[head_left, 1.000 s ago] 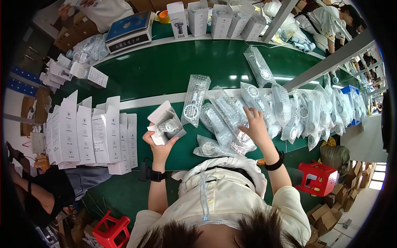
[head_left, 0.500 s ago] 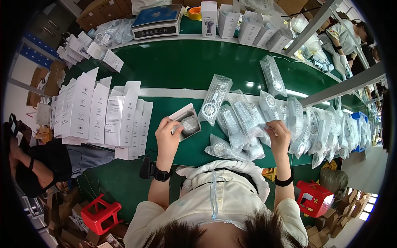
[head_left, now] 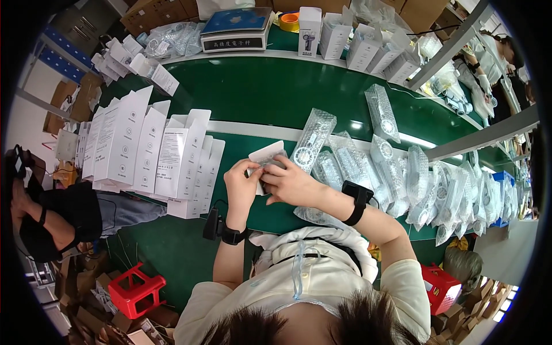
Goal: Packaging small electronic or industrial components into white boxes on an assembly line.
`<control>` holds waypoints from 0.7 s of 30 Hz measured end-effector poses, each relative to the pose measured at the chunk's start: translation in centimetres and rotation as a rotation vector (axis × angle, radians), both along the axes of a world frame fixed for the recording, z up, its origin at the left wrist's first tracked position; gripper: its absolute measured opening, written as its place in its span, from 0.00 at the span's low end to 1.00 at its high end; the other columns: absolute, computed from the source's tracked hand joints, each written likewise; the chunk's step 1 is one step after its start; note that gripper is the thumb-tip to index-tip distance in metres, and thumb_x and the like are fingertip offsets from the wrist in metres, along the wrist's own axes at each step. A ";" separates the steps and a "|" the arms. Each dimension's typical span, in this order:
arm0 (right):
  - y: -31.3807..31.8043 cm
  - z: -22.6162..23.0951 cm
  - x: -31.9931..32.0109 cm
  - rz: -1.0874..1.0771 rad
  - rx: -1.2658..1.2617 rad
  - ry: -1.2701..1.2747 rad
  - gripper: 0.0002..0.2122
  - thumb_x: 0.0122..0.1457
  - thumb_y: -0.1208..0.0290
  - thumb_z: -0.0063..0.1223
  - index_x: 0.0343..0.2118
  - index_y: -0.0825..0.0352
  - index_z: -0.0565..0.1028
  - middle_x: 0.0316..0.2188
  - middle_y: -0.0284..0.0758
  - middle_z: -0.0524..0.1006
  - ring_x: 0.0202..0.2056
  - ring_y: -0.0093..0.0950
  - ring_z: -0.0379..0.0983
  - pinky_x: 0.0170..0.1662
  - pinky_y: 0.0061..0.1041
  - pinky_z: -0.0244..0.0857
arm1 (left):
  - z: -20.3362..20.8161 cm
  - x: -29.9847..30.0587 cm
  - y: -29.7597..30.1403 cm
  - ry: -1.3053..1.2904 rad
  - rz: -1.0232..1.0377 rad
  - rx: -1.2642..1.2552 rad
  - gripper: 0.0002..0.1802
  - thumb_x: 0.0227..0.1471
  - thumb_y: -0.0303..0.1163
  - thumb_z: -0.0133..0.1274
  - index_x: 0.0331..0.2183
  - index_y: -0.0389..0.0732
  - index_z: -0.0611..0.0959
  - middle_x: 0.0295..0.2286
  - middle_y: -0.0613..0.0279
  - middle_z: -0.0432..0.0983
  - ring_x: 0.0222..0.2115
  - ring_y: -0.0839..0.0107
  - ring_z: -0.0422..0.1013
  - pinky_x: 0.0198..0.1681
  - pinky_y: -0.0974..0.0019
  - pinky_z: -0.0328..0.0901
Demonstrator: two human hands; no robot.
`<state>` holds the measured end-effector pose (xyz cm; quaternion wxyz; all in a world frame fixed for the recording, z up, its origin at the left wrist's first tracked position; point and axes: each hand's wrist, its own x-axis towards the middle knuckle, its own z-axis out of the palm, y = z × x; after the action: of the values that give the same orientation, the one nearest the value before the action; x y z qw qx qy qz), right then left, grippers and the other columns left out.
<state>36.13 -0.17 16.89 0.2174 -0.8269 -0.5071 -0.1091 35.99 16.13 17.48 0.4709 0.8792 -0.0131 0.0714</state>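
Observation:
A small white carton (head_left: 267, 152) stands on the green table in front of me, its flap raised on the far side. My left hand (head_left: 242, 183) grips the carton's left side, thumb reaching toward its top. My right hand (head_left: 289, 183) lies over the carton's opening and right side with bent fingers gripping it; both hands meet there. The fingers hide most of the carton and what is inside it. Just beyond my right hand lies a bubble-wrapped device (head_left: 312, 138), and another bubble-wrapped piece (head_left: 316, 216) lies partly under my right forearm.
Tall open white cartons (head_left: 129, 144) stand at the left. Many bubble-wrapped devices (head_left: 428, 190) fill the right side, beside a metal post (head_left: 480, 135). At the back are a scale (head_left: 236, 34), orange tape (head_left: 289, 22) and more cartons (head_left: 336, 35). Another person (head_left: 499, 57) is at far right.
My right hand has left the bubble-wrapped devices and moved left onto the carton. My left hand still holds the carton, whose wrapped content is now covered. The view has shifted slightly.

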 end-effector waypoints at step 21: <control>-5.9 5.6 11.5 -0.379 1.020 0.696 0.51 0.34 0.73 0.66 0.59 0.63 0.40 0.59 0.42 0.44 0.59 0.34 0.44 0.59 0.29 0.40 | 0.6 -2.6 0.6 0.101 -0.024 0.777 0.42 0.40 0.22 0.50 0.56 0.39 0.50 0.56 0.45 0.39 0.57 0.48 0.39 0.49 0.32 0.41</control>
<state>47.64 -6.03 22.47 0.7120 -0.6817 -0.1366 -0.0982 33.39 16.75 18.11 0.1036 0.9942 -0.0263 0.0125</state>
